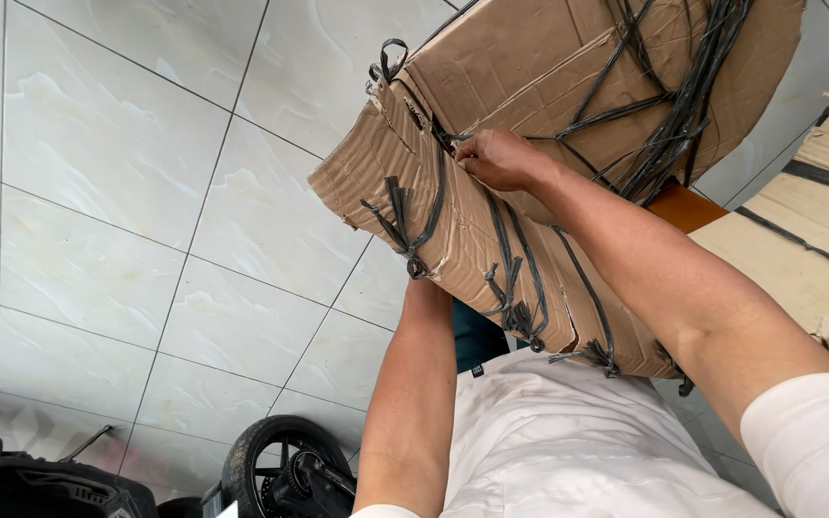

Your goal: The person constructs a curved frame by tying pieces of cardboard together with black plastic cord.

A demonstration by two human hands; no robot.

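A large round object wrapped in brown cardboard (491, 67) and tied with black plastic straps (683, 105) fills the upper right. My right hand (499, 158) rests on the cardboard's folded edge, fingers pinched on a black strap near the fold. My left forearm (414, 384) reaches up under the package; my left hand is hidden behind the cardboard, so its grip cannot be seen. Knotted strap ends (413, 257) hang along the lower edge.
Pale marble-pattern floor tiles (107, 192) cover the left. A small black wheel (285, 470) and dark gear (31, 484) sit at the bottom left. A second strapped cardboard package (817, 221) lies at the right, with an orange surface (685, 206) between.
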